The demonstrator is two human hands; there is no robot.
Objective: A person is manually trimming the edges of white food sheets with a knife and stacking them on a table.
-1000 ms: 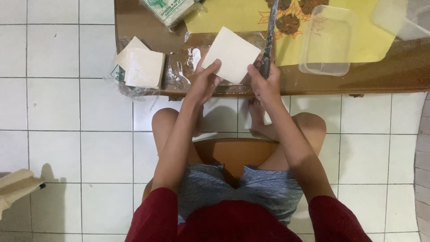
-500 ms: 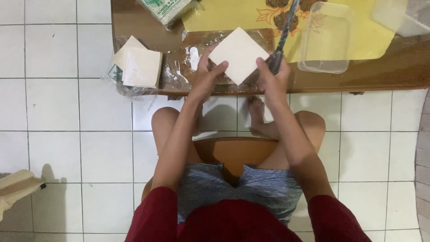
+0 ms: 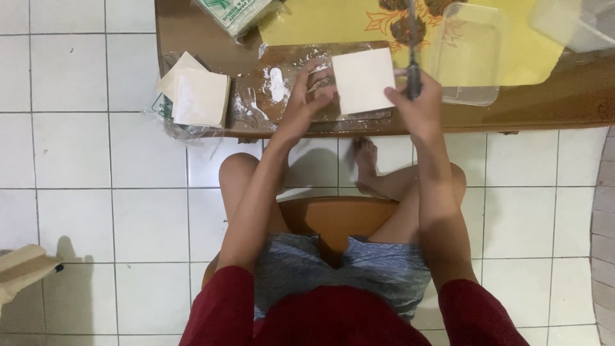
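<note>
**Pale square sheet held at the table's near edge**

Wooden table fills the top of the view, and its near edge runs straight across just beyond the person's knees. White floor tiles lie open at 9 o'clock and at 3 o'clock of the seated person, with a cardboard piece far out at 8 o'clock. On the table, room is tight: a stack of pale sheets in clear wrap sits at 9 o'clock of the hands, a green packet at 11 o'clock, and a clear plastic tub on a yellow mat at 2 o'clock.

Both forearms reach forward from red sleeves, almost parallel. The left hand rests with fingers spread on the floured board, its fingertips touching the left side of the square sheet. The right hand is closed around the handle of a slim dark tool, while its thumb pinches the sheet's right side.

The sheet lies near flat between the hands, slightly turned, with no clear long axis. The tool's long axis points to 12 o'clock, away from the person.
</note>
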